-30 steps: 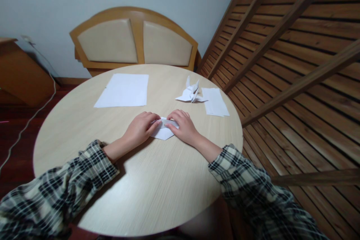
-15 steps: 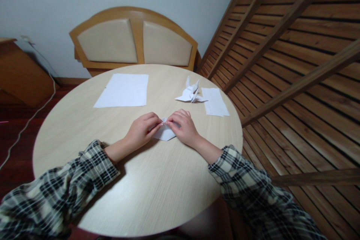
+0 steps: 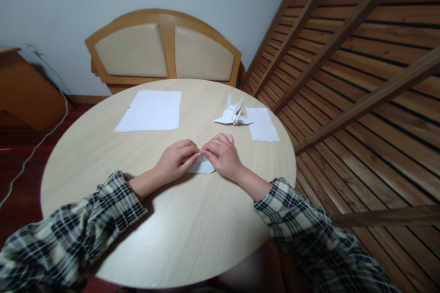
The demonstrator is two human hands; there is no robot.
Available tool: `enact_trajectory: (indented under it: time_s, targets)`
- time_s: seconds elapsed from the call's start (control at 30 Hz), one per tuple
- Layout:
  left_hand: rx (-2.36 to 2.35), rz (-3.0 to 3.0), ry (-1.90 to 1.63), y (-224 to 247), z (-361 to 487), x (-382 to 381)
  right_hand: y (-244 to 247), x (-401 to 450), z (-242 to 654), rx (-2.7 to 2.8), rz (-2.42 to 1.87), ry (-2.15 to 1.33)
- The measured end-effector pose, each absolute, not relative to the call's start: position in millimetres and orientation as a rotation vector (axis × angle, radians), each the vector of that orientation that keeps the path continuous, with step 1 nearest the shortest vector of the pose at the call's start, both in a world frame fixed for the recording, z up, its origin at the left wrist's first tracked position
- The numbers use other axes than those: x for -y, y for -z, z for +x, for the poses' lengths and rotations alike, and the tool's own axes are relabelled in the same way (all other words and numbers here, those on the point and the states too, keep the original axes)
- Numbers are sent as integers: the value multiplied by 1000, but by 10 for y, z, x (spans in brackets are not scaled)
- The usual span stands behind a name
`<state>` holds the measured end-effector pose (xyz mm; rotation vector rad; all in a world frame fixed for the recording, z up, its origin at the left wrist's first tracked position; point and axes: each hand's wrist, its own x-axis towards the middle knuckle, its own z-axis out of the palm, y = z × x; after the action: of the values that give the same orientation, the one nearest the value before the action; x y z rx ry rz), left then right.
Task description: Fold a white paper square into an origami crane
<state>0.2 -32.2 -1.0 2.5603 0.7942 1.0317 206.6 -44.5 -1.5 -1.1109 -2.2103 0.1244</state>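
Observation:
A small folded piece of white paper (image 3: 203,166) lies between my hands over the middle of the round table. My left hand (image 3: 177,160) pinches its upper edge from the left with thumb and fingers. From the right, my right hand (image 3: 222,155) pinches the same edge, its fingertips almost meeting those of the left. The fingers cover the paper's top and sides, so its full folded shape is hidden. Beyond my right hand stands a folded white paper crane (image 3: 233,113) with pointed wings spread.
A stack of white sheets (image 3: 150,111) lies at the table's far left, and smaller white papers (image 3: 263,124) lie right of the crane. The pale round table (image 3: 192,229) borders a wooden headboard (image 3: 168,16) behind and a slatted wooden wall (image 3: 343,100) on the right.
Both hands stay in nearly the same place with small finger shifts. The paper's near edge now looks flatter, and its visible outline has changed from pointed to straighter.

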Motion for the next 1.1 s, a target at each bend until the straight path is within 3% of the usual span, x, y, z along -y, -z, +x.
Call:
enact_trajectory:
  time_s: [0.37,0.73,1.1]
  targets:
    - [-786,2525,-1044,-11,-32,294,40,381,2164,2025,-1265,-86]
    - [-892,2577,-1149,67,-68,268,-19,414,2165,2258,-1174,-38]
    - [-1036,2540,-1000,18,-42,271,6,405,2134,2280,-1159,-1]
